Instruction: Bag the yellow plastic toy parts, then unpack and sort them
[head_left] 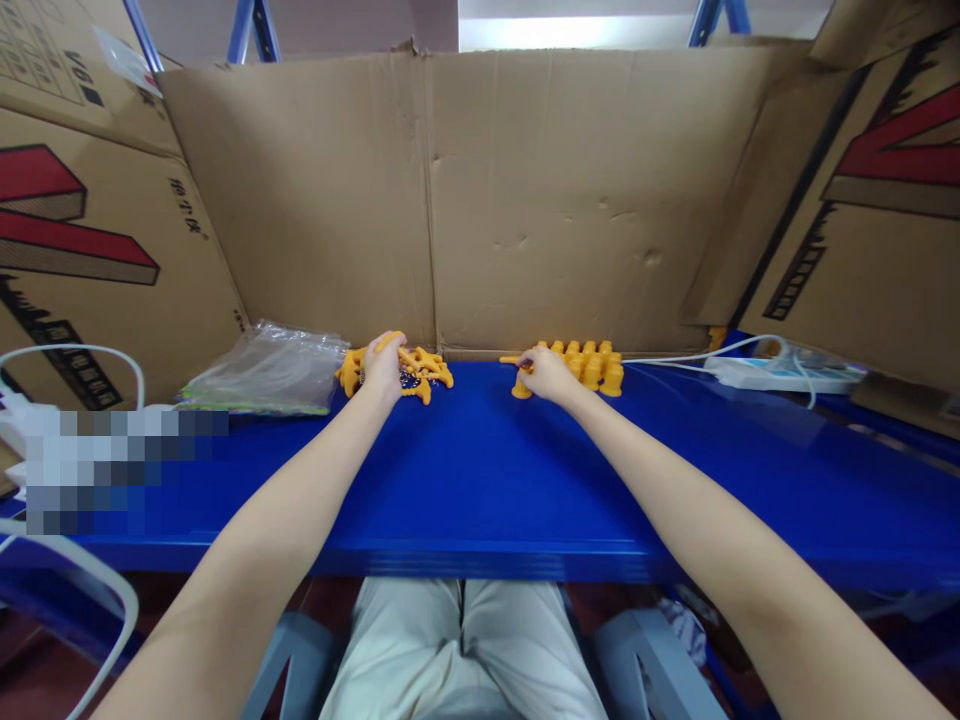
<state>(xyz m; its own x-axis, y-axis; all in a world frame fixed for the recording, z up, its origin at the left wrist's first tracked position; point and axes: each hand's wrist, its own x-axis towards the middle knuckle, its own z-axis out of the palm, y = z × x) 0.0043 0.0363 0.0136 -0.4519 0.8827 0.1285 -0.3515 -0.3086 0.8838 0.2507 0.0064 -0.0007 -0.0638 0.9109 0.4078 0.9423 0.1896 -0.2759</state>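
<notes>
A loose heap of small orange plastic parts (pixel 427 375) lies at the back of the blue table (pixel 480 480). My left hand (pixel 382 366) rests on that heap, fingers curled round one orange piece. To the right, several upright orange figures (pixel 592 366) stand in tidy rows against the cardboard. My right hand (pixel 546 373) is at the left end of those rows, fingers pinched on an orange figure (pixel 520 387) that stands on the table.
Cardboard walls (pixel 525 200) close off the back and both sides. A stack of clear plastic bags (pixel 266 372) lies left of the heap. A white power strip (pixel 780 375) with cables sits at the right. White cables loop at the left edge.
</notes>
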